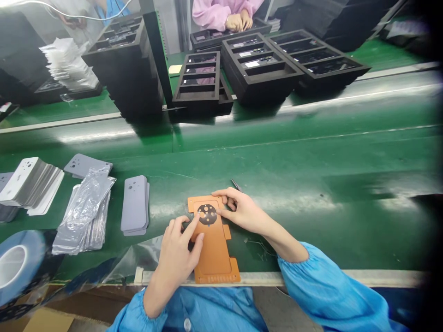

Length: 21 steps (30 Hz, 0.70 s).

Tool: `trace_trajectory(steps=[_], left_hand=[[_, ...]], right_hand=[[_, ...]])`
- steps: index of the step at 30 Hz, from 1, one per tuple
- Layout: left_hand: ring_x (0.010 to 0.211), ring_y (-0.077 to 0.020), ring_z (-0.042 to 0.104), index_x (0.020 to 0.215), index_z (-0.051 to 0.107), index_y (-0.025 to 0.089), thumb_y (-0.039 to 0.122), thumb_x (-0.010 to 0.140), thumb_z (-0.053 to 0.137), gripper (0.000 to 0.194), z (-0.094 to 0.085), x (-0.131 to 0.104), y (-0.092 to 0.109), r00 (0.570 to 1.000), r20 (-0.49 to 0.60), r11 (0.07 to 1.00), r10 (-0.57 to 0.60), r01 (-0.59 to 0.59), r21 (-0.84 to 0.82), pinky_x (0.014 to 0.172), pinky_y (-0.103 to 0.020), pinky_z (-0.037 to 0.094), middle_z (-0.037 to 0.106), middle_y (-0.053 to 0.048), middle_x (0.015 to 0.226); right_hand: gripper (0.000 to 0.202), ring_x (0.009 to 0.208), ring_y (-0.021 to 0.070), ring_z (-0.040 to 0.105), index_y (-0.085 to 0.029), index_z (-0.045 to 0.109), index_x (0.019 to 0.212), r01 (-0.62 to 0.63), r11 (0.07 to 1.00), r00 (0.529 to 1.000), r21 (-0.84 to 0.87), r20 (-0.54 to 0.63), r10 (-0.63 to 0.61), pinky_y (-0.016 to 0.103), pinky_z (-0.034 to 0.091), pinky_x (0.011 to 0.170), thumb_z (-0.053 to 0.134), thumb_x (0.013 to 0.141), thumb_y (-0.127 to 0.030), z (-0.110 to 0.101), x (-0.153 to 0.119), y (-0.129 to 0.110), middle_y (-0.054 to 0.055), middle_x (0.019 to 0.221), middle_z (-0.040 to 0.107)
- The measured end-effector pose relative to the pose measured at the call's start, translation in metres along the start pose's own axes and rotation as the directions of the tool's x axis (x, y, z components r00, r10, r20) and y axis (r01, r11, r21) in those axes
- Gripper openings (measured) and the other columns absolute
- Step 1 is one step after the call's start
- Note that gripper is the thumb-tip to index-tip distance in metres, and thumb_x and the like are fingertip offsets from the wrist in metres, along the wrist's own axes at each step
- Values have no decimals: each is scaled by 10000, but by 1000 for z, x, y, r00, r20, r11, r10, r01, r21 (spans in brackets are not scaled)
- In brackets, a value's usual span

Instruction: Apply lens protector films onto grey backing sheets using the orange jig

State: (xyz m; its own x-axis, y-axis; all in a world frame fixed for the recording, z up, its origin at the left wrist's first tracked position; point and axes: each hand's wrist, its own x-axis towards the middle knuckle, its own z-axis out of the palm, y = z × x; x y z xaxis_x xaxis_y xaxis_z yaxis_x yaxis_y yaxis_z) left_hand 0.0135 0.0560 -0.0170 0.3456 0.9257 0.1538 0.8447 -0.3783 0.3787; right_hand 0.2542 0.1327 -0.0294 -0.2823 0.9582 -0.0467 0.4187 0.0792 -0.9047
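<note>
- Over the worker's head view, I see the black disc (pixel 207 214) on the orange plate (pixel 213 249); likely light, thin, easily creased, best taken by its rim
- Left hand (pixel 178 249): grip spread, fingertip at the disc's edge
- Right hand (pixel 245 211): grip curled, can't tell if pinching
- Clear film (pixel 138 256) crowds the left wrist

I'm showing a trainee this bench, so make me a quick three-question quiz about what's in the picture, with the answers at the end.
1. True or false: the round black piece lies nearer the far end of the orange plate than the end by the wearer's body.
2. Which is nearer the blue roll, the wearer's left or right hand?
3. Fill in: at the top centre, the co-worker's sleeves are ____.

Key: 1. True. 2. The left hand. 3. Pink.
</note>
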Motion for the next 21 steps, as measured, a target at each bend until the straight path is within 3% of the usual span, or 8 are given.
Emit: trace_trajectory(steps=[3, 8, 14, 18, 21], left_hand=[[922, -229, 542, 1469, 539, 224, 281, 1011, 525, 462, -1, 0, 0, 1000, 22, 1000, -11, 11, -11, 823, -398, 522, 588, -113, 1172], [927, -239, 539, 1498, 508, 221, 282, 1003, 531, 499, 1, -1, 0, 1000, 12, 999, 6, -6, 43, 808, -395, 513, 587, -120, 1175], [907, -226, 534, 1504, 510, 250, 282, 999, 544, 507, -1, -3, -5, 1000, 5, 998, 29, -29, 48, 812, -389, 516, 587, -115, 1199], [926, -231, 547, 1488, 534, 263, 308, 995, 559, 495, -2, -5, -6, 1000, -15, 999, 15, -14, 50, 829, -394, 522, 591, -114, 1224], [957, -240, 557, 1485, 532, 260, 314, 994, 563, 495, -1, -5, -6, 1000, -16, 999, 4, -3, 40, 847, -408, 523, 589, -119, 1256]], right_hand=[[363, 648, 131, 471, -211, 701, 1179, -17, 999, 999, -29, -46, 15, 292, 437, 626, 694, 853, -372, 4, 1, -5, 8, 874, 584], [308, 681, 160, 517, -224, 730, 998, -154, 973, 978, -173, -167, 125, 296, 410, 638, 737, 804, -463, 13, 10, -16, -9, 767, 580], [223, 576, 136, 443, -236, 715, 907, -193, 972, 979, -131, -90, 182, 277, 321, 568, 715, 808, -436, 8, 19, -14, -70, 603, 428], [207, 583, 137, 459, -226, 745, 914, -198, 978, 979, -66, -63, 194, 274, 324, 564, 690, 810, -396, 5, 21, -10, -62, 597, 458], [263, 591, 139, 468, -236, 746, 917, -203, 973, 977, -111, -89, 194, 272, 324, 566, 737, 775, -457, 6, 21, -10, -59, 607, 490]])
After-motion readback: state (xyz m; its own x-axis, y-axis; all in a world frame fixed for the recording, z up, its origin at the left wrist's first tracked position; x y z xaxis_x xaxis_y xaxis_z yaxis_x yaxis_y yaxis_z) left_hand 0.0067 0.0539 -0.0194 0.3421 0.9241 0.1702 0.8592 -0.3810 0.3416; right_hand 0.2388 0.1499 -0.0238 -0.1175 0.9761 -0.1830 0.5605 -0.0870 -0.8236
